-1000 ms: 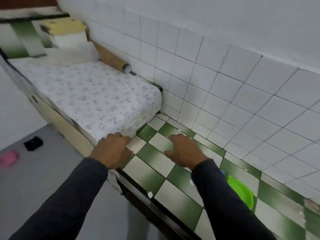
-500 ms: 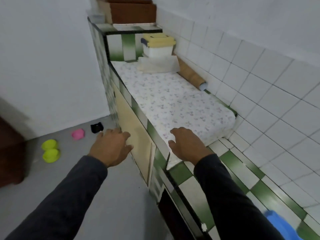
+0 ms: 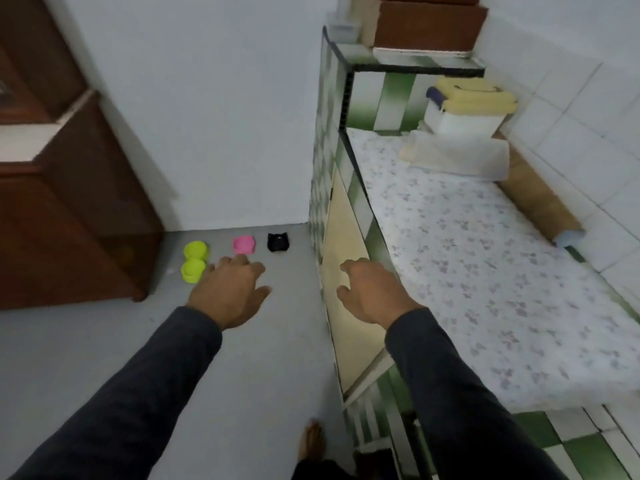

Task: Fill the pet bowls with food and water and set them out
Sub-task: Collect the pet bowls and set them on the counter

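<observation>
View swings off the counter to the pet bowls on the floor

A second ago the hands hovered over green-checked tiles with a green bowl beside the right wrist; now the left hand (image 3: 230, 292) and right hand (image 3: 372, 294) hang well apart, fingers loosely spread, gripping nothing. Ahead of the left hand, on the grey floor (image 3: 242, 358) by the wall, sit the lime double bowl (image 3: 194, 260), the pink bowl (image 3: 244, 244) and the black bowl (image 3: 277, 242). The cloth-covered counter (image 3: 485, 271) lies to the right of the right hand. My reading: the person is heading to collect these bowls, so filling has likely not begun.
</observation>
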`<state>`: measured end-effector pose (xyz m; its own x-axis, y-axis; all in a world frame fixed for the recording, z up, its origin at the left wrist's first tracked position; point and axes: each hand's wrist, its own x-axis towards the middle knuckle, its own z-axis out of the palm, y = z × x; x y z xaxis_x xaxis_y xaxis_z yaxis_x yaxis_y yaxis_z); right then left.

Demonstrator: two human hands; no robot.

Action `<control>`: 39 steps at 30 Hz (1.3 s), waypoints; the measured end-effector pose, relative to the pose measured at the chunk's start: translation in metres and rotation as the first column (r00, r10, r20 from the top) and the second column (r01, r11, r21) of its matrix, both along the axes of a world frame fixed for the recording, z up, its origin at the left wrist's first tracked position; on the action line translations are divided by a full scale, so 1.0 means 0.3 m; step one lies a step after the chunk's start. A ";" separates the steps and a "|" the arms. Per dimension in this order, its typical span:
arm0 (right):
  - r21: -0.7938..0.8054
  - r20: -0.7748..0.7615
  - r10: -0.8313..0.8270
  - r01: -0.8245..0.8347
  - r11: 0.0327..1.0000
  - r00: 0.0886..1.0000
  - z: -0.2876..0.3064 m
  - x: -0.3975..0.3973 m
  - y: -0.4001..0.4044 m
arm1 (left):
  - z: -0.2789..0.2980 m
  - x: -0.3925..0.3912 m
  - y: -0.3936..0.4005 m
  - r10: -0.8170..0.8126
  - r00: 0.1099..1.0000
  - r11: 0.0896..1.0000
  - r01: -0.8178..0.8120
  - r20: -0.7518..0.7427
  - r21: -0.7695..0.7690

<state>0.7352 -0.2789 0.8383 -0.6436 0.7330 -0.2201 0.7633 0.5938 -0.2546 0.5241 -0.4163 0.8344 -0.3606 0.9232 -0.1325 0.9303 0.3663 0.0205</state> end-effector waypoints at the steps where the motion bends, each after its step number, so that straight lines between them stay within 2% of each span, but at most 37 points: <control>1: -0.005 0.011 0.024 -0.024 1.000 1.000 -0.006 -0.041 0.033 | -0.003 -0.032 0.019 0.025 1.000 1.000 -0.025 0.004 -0.011; 16: -0.149 0.138 0.265 -0.244 0.958 0.954 -0.161 -0.561 0.474 | -0.124 -0.471 0.303 0.283 0.953 0.951 -0.263 0.109 -0.164; 23: -0.231 0.167 0.304 -0.262 0.937 0.938 -0.278 -0.800 0.676 | -0.233 -0.727 0.487 0.284 0.943 0.946 -0.245 0.173 -0.213; 32: -0.217 0.176 0.225 -0.185 0.959 0.958 -0.363 -1.176 0.924 | -0.365 -1.161 0.756 0.207 0.963 0.954 -0.159 0.174 -0.255; 39: -0.195 0.189 0.232 -0.195 0.961 0.954 -0.463 -1.404 1.111 | -0.464 -1.392 0.972 0.204 0.955 0.944 -0.134 0.216 -0.302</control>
